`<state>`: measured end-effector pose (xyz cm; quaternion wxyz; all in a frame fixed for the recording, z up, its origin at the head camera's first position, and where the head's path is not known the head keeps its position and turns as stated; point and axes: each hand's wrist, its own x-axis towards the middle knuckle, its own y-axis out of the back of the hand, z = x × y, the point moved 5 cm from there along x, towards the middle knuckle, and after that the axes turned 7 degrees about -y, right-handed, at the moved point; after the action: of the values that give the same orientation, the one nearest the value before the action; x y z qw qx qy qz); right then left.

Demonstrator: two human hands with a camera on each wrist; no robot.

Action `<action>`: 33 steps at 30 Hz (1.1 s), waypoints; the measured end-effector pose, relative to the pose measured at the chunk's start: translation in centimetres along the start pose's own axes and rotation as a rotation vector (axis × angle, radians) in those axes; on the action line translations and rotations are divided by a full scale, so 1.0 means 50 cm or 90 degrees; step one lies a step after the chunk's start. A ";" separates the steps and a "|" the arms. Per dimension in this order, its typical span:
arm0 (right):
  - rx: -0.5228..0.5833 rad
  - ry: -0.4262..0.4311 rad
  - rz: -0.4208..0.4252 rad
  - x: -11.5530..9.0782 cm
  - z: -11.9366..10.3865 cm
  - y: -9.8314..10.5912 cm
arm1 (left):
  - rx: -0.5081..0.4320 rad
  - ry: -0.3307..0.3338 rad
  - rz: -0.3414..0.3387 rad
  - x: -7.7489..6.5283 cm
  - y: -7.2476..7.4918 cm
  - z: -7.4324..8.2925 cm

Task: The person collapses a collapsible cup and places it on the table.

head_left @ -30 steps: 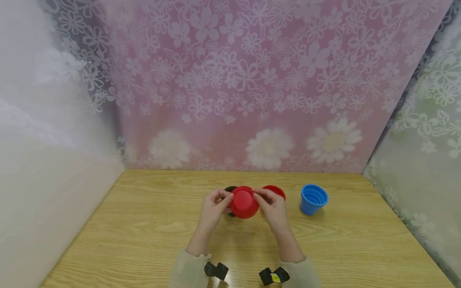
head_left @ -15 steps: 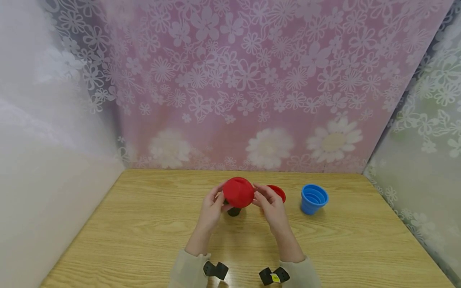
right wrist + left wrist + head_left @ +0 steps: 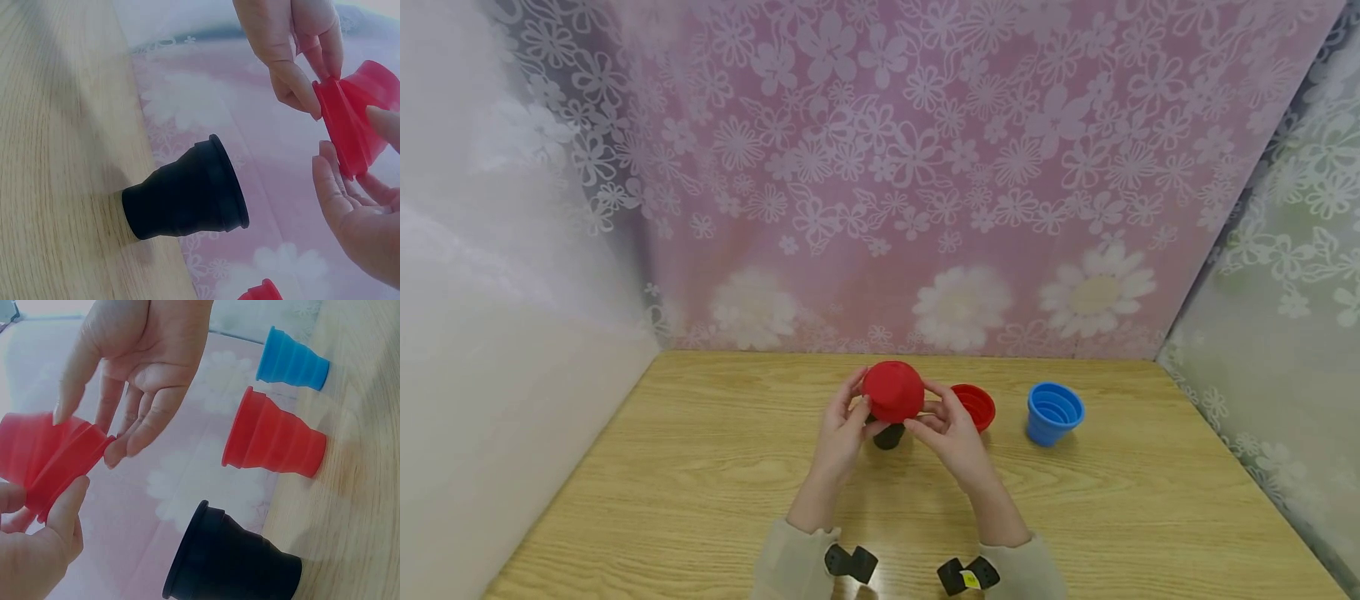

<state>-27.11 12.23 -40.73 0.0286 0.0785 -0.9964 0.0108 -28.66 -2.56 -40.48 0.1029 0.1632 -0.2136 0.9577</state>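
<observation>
Both hands hold a red collapsible cup [image 3: 893, 392] above the table, its base turned up toward the head camera. Its ridged wall is partly unfolded and slants between the fingers in the left wrist view. My left hand [image 3: 841, 437] pinches the rim with thumb and fingers. The right hand [image 3: 958, 442] has its thumb on the wall and its fingertips at the rim, plain in the right wrist view. Below stands a black collapsible cup [image 3: 187, 190], mostly hidden in the head view. A second red cup [image 3: 275, 434] stands upright beyond it, beside the right hand.
A blue collapsible cup [image 3: 1052, 414] stands upright, mouth up, to the right of the second red cup. All three standing cups are on the wooden table [image 3: 700, 483]. A pink flowered curtain [image 3: 887, 208] hangs behind the table, with pale walls on both sides.
The held red cup has tilted and moved up and slightly left. A dent in its base has smoothed out. My right fingers have shifted inward round it, uncovering more of the second red cup.
</observation>
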 end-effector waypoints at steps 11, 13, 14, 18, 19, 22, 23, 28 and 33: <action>-0.020 0.019 0.066 -0.002 -0.006 0.014 | 0.005 0.003 0.006 -0.001 -0.001 0.001; -0.027 0.019 0.076 -0.002 -0.007 0.016 | 0.012 0.008 0.022 -0.002 0.002 0.000; -0.029 0.019 0.081 -0.002 -0.008 0.017 | 0.017 0.011 0.032 -0.002 0.003 0.000; -0.024 0.018 0.087 0.000 -0.008 0.020 | 0.037 0.025 0.067 -0.002 0.009 -0.001; -0.024 0.019 0.088 0.000 -0.008 0.021 | 0.041 0.028 0.073 -0.002 0.009 -0.001; -0.024 0.025 0.088 0.001 -0.007 0.022 | 0.054 0.034 0.077 -0.001 0.011 -0.004; -0.022 0.028 0.087 0.001 -0.007 0.022 | 0.056 0.035 0.076 -0.001 0.011 -0.005; 0.010 0.036 0.079 0.001 -0.006 0.023 | 0.058 0.040 0.079 0.001 0.014 -0.013; 0.043 0.044 0.078 0.000 -0.008 0.024 | 0.050 0.037 0.072 0.003 0.014 -0.016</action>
<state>-27.29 13.44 -40.37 0.0598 0.0178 -0.9968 0.0492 -29.19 -2.79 -41.38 0.0483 0.1273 -0.1815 0.9739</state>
